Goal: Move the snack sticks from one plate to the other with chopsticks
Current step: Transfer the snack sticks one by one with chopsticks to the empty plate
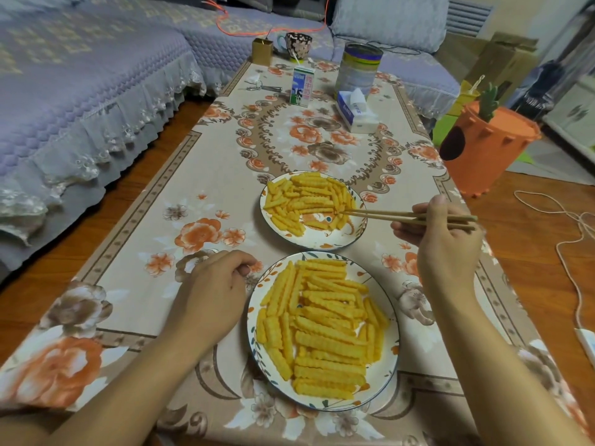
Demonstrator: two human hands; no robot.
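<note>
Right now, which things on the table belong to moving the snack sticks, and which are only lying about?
Belong to the job:
- far plate of snack sticks
- near plate, also loaded
- chopsticks, held in the right hand

Only lying about:
- milk carton
- tissue pack
- tin can
- floral cup
- keys

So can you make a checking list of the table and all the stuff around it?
Surface: table under a flowered cloth.
Job's things: far plate and near plate, both holding snack sticks; chopsticks, tips at a stick on the far plate.
Clutter: milk carton, tin, tissues, mug, keys.
Grips: right hand holds the chopsticks; left hand rests curled on the cloth, holding nothing.
Cables: orange cable on the sofa; white cord on the floor.
Surroundings: sofa, orange bin, boxes.
</note>
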